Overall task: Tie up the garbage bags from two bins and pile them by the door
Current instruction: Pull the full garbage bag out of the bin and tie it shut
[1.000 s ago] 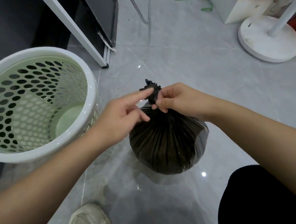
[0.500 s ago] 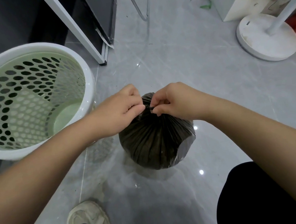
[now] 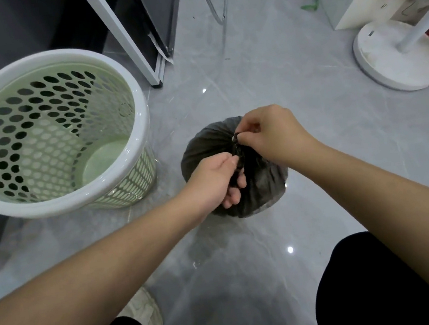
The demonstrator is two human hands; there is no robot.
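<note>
A full black garbage bag [image 3: 207, 147] sits on the grey tiled floor in the middle of the view. Its gathered neck stands between my hands. My left hand [image 3: 217, 179] is closed around the lower part of the twisted neck, fingers curled under it. My right hand [image 3: 266, 131] pinches the tip of the neck between thumb and fingers, just above and to the right of the left hand. To the left stands a pale green perforated bin [image 3: 130, 110] with a white rim, with no bag inside it.
A white round fan base [image 3: 393, 76] stands at the right. A white frame leg [image 3: 126, 37] and a dark panel are behind the bin, a chrome chair leg [image 3: 215, 12] farther back. My knees in black trousers and a white shoe [image 3: 145, 307] are at the bottom.
The bag has dropped lower and slightly right. My left hand has slid down the neck to grip it from below while my right hand pulls the tip up and away.
</note>
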